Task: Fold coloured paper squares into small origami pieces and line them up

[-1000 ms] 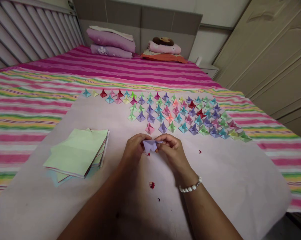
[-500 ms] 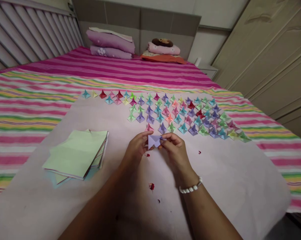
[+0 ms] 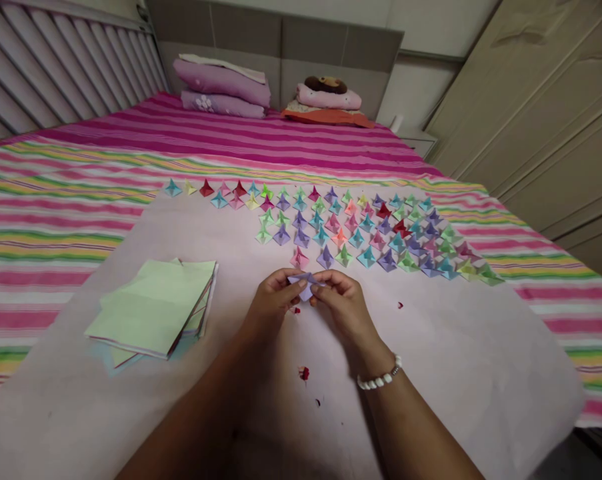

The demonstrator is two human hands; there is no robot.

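A small folded piece of purple origami paper (image 3: 305, 288) is pinched between my two hands, above the pale board. My left hand (image 3: 275, 297) grips its left side, thumb on top. On the right side, my right hand (image 3: 341, 301) holds it between thumb and fingers; a white beaded bracelet (image 3: 381, 380) circles that wrist. Just beyond my hands stands a pink folded paper piece (image 3: 299, 258), with a purple one (image 3: 325, 257) beside it. Rows of similar colourful folded pieces (image 3: 368, 257) spread across the far side of the board. My fingertips partly cover the purple paper.
A stack of square paper sheets (image 3: 153, 307), light green on top, lies to the left on the pale board (image 3: 455, 373). Small red printed marks (image 3: 303, 373) dot the surface. Behind are a striped bed sheet (image 3: 281, 143), folded purple bedding (image 3: 223, 83) and a headboard (image 3: 331, 47).
The purple paper has gone from a flat shape with a notched edge to a smaller, pointed one. My right hand has moved slightly left, and my left thumb now lies over the paper.
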